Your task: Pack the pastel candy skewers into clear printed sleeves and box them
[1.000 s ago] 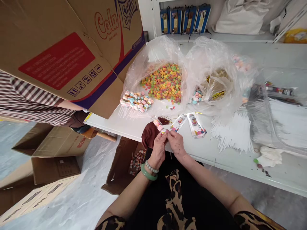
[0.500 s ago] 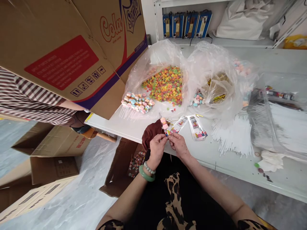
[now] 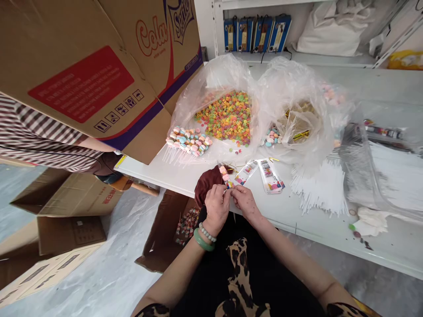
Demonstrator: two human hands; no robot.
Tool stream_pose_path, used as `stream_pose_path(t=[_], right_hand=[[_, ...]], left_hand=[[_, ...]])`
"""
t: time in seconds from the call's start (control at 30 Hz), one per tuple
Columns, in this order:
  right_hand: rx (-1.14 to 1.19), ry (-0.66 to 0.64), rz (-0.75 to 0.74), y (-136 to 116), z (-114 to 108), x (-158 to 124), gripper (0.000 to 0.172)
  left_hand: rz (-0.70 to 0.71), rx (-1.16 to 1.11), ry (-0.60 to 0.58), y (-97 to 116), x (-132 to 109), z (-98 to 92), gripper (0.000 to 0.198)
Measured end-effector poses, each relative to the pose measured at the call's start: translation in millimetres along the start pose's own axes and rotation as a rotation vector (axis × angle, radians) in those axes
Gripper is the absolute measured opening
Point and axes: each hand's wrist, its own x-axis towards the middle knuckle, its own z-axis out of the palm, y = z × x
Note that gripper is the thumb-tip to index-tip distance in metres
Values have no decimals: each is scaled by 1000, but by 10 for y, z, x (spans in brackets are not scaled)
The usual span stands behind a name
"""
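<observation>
Between my two hands is a marshmallow stick (image 3: pixel 224 172) in a clear printed bag, its pink pieces showing above my fingers. My left hand (image 3: pixel 216 206), with a green bangle and a beaded bracelet at the wrist, is closed in a pinch at the bag's lower end. Close against it, the fingertips of my right hand (image 3: pixel 245 202) pinch the same end; the exact grip point is hidden. Dark red cloth (image 3: pixel 209 184) lies just left of the stick. To the right are flat printed bags (image 3: pixel 270 177) in a stack and gold twist ties (image 3: pixel 230 168).
Plastic bags hold ring candies (image 3: pixel 228 119) and gold ties (image 3: pixel 300 132). Marshmallow sticks (image 3: pixel 188 141) lie at the left, white sticks (image 3: pixel 322 185) at the right. A large carton (image 3: pixel 99 66) overhangs the table's left end. Below, an open box (image 3: pixel 158 233) contains wrapped candies. Someone's striped sleeve (image 3: pixel 42 132) shows.
My left hand has rolled over so its back faces up more, fingers still at the bag's end. The marshmallow stick has shifted slightly down and left. My right hand stays almost in place.
</observation>
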Motion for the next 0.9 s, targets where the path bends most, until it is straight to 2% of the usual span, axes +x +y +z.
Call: stream_pose_path(t=[0.13,0.27,0.37,0.47,0.67,0.77,0.9], right_hand=[[-125,2,-71,70,-35,40,26],[-54,-13,-18,52,-30,38,26],[13,-29,19,1,-4,6,27],[82,-45,52,-38,27,-27,28],[104,-56,48,-14,47,-25,30],[-75,-29,-36,21,-5,-10,28],[-488,148,-240,40,-88,-21,26]], left_hand=[[37,-36,-14,-61,1,10,14],[165,13,-39,-127,3,50,18],[235,151,12,-135,0,57,17],[209,251,52,-114,0,45,14],[121,284,5,-100,6,45,19],[125,215,-33,-113,20,61,19],[129,64,-60,-86,1,87,22]])
